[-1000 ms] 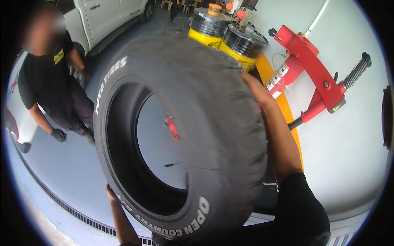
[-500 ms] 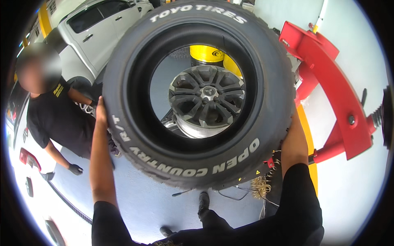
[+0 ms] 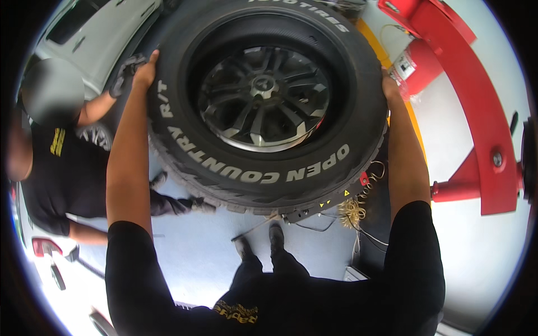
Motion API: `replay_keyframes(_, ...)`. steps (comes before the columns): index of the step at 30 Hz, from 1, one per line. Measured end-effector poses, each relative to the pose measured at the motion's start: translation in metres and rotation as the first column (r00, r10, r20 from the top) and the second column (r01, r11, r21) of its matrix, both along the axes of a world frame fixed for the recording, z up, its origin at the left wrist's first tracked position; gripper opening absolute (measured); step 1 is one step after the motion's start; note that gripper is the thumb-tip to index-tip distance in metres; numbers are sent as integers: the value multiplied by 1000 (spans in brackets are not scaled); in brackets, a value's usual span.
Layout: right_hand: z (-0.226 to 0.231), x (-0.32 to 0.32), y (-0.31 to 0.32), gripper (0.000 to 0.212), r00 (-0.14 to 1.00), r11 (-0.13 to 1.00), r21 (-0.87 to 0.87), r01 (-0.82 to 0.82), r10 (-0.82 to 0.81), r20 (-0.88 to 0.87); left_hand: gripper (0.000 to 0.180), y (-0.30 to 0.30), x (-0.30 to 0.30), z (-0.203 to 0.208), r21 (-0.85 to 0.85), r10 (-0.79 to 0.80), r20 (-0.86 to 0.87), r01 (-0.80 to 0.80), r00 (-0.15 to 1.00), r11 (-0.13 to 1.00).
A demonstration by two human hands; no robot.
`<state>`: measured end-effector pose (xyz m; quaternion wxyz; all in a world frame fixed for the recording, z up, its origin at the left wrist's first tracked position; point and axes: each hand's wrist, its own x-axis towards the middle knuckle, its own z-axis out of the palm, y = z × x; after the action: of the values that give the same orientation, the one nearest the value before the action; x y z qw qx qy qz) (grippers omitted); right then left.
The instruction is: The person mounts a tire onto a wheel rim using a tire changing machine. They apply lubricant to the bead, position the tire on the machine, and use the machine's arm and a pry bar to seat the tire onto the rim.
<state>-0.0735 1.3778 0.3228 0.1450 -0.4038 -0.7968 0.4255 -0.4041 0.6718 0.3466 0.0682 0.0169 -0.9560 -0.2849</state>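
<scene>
A large black tyre [image 3: 246, 168] with white sidewall lettering fills the upper middle of the head view, held flat-ish in front of me. Through its opening a dark alloy wheel rim [image 3: 263, 98] shows below it. My left hand [image 3: 147, 70] grips the tyre's left tread edge. On the opposite side my right hand [image 3: 389, 87] presses the right tread edge. Both forearms reach up from black sleeves.
A red machine arm [image 3: 476, 112] stands at the right, with a red cylinder [image 3: 412, 64] behind the tyre. Another person in a black shirt [image 3: 61, 168] crouches at the left beside a white vehicle [image 3: 95, 33]. Cables [image 3: 358, 207] lie on the floor near my feet.
The tyre has swung from upright at my side to lying over the dark rim, closer and lower. My hands stayed on its two sides.
</scene>
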Motion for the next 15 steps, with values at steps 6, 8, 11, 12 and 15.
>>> replay_keyframes(6, 5, -25, -35, 86, 997, 929, 365, -59, 38, 64, 104, -49, 6, 12, -21, -239, -221, 240, 946, 970)
replay_keyframes(8, -11, 13, 30, 72, 986, 859, 510, -38, -51, 159, 99, 13, 70, -21, 13, -213, -44, 214, 976, 977)
replay_keyframes(11, -38, 45, 3, 55, 989, 850, 526, -34, -46, 138, 81, 116, 314, 7, -341, -338, -247, 245, 908, 908)
replay_keyframes(12, -48, 46, 15, 49, 993, 816, 577, -45, -27, 116, 82, 135, 362, -3, -332, -443, -140, 380, 885, 863)
replay_keyframes(15, -76, 37, 16, 46, 997, 821, 571, -23, -22, 71, 78, 182, 459, -56, -326, -641, 96, 632, 762, 703)
